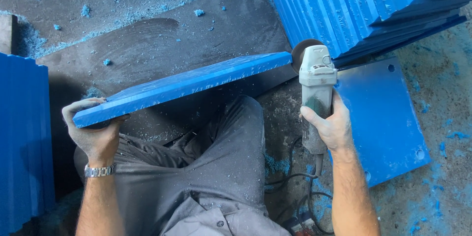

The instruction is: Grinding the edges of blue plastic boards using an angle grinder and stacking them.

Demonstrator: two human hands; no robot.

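Gripping one blue plastic plate point(187, 84) at its near left corner, the left hand point(92, 129) has its fingers curled shut over the plate's edge, with a metal wristwatch point(99, 170) on that wrist. That plate is held on edge above the lap, slanting up to the right, where its far end meets the dark disc point(301, 51) of a single grey angle grinder point(315, 99). The right hand point(332, 125) is wrapped tight around the grinder's body. One more blue plate point(388, 123), with round holes near its corners, lies flat on the floor just right of the grinder. Two stacks of ribbed blue plates stand by: one point(368, 5) at top right, one point(23, 137) at left, both cut off by the frame. A small coloured label on the grinder's head is too small to make out. Blue shavings point(73, 7) litter the floor.
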